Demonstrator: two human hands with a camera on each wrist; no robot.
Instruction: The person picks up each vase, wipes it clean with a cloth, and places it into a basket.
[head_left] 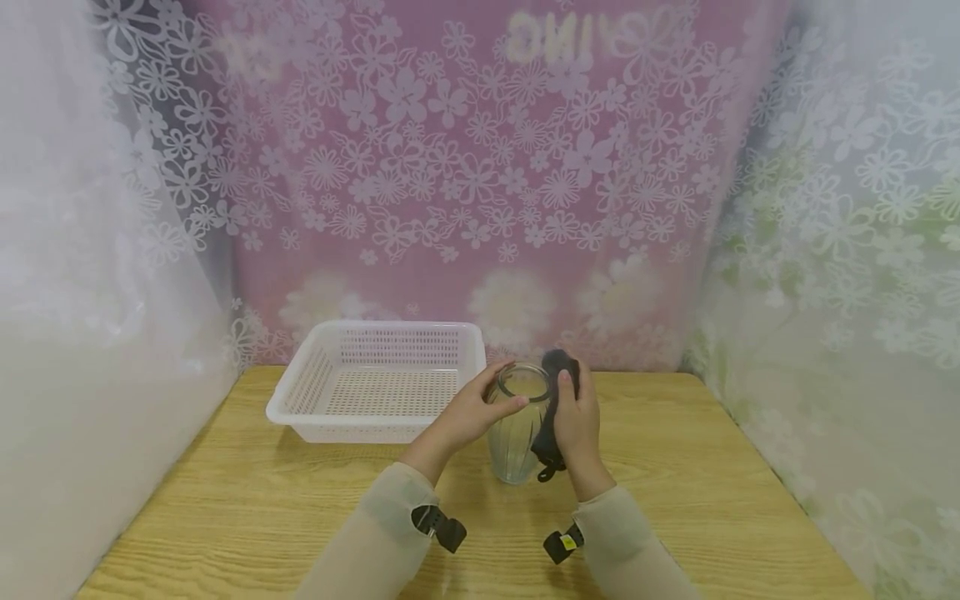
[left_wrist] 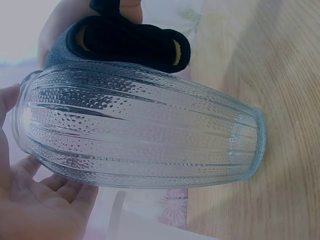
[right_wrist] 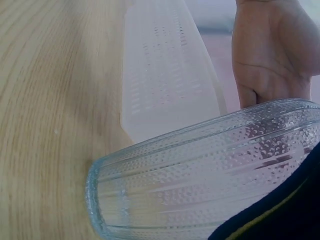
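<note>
A clear ribbed glass vase [head_left: 513,446] with a dimpled surface stands upright on the table, its round mouth facing up. My left hand [head_left: 474,408] holds it near the neck from the left, the thumb at the front of the rim and the fingers behind. In the left wrist view, the vase [left_wrist: 150,130] shows from neck to base. On its other side, my right hand [head_left: 577,421] grips a dark, soft fabric item [head_left: 550,425] with a small loop at its lower end. This dark item [left_wrist: 127,42] lies right along the glass, showing a rounded end with yellow edges inside.
A white perforated plastic basket [head_left: 375,432] stands on the wood-grain table [head_left: 675,500], left of the vase and behind the left forearm. Floral translucent curtains [head_left: 480,167] hang at the back and both sides. Black camera straps [head_left: 438,527] circle the wrists.
</note>
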